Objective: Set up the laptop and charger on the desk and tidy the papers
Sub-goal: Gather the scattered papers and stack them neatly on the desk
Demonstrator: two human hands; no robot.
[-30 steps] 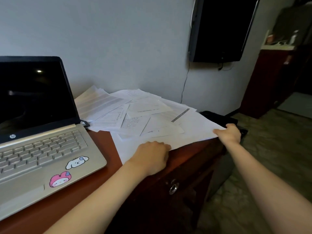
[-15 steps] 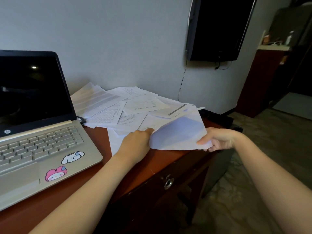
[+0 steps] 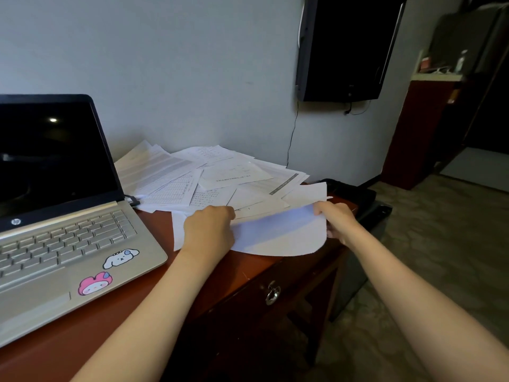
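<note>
Sheet (image 3: 281, 232) lifted further; left hand (image 3: 209, 230), right hand (image 3: 334, 220) grips pinch it; papers (image 3: 220, 175) behind.

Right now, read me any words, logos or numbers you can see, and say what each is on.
"hp": logo on the laptop, below its screen.
Papers: printed text and tables, too small and blurred to read.
Wall screen: mark on its lower frame, too small to read.

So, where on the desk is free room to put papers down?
Bare wood lies between the laptop and the left hand, and before the held sheet along the desk edge. Behind, loose papers crowd it to the wall.
</note>
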